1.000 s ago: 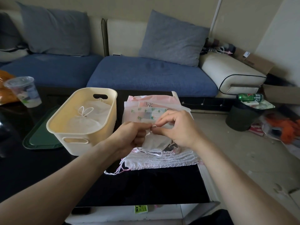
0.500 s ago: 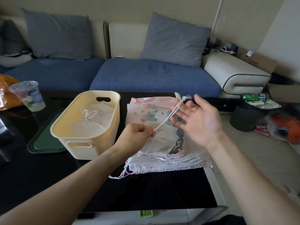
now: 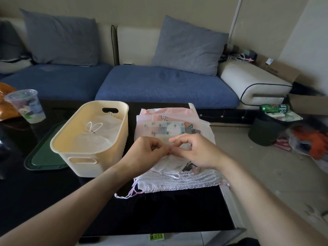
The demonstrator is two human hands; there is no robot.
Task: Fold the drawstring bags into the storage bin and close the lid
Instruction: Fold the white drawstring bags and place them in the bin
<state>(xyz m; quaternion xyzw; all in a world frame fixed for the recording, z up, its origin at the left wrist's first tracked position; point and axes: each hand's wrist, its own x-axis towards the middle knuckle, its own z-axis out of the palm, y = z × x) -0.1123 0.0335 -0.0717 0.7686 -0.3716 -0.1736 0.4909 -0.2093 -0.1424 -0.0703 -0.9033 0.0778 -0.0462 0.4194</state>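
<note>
A cream storage bin (image 3: 99, 164) stands on the black table, and a white drawstring bag (image 3: 95, 134) lies inside it. Right of the bin sits a pile of drawstring bags (image 3: 170, 126), pink and patterned ones at the back and a white ruffled bag (image 3: 181, 181) at the front. A small white bag (image 3: 168, 163) lies on top of the pile. My left hand (image 3: 147, 155) and my right hand (image 3: 197, 151) meet over it, fingertips pinching its cord. The green lid (image 3: 44, 153) lies flat on the table left of the bin.
A clear plastic cup (image 3: 26, 105) and an orange packet (image 3: 7, 100) stand at the table's left. A blue sofa (image 3: 159, 86) runs behind the table. On the floor at the right are a dark waste bin (image 3: 266, 132), a green can (image 3: 274, 108) and scattered litter.
My right hand, which had opened and drawn the cord out to the right, has come back to my left hand. Both now pinch the cord close together over the small white bag.
</note>
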